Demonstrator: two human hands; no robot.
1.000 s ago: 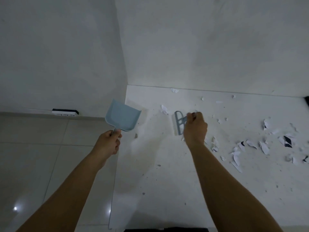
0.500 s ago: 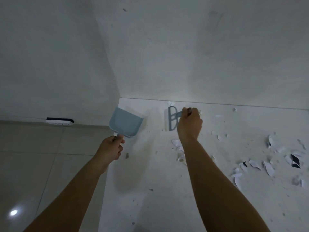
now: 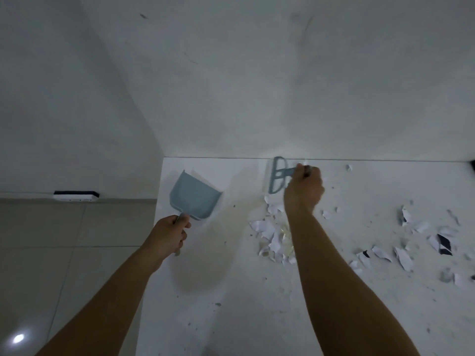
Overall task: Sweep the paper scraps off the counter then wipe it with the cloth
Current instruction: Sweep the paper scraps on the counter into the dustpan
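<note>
Right hand [image 3: 304,191] slid the brush [image 3: 277,178] back to the wall, fist around its handle; scraps [image 3: 272,233] (heaped) sit below the wrist. Left hand [image 3: 168,233] grips the dustpan [image 3: 194,197].

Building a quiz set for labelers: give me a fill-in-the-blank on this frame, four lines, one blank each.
1. The left hand holds the ____ by its handle.
2. The brush is gripped by the ____ hand.
3. The brush head lies close to the back ____, at the counter's far edge.
4. A pile of paper scraps lies between the two ____.

Missing words: dustpan; right; wall; arms
</note>
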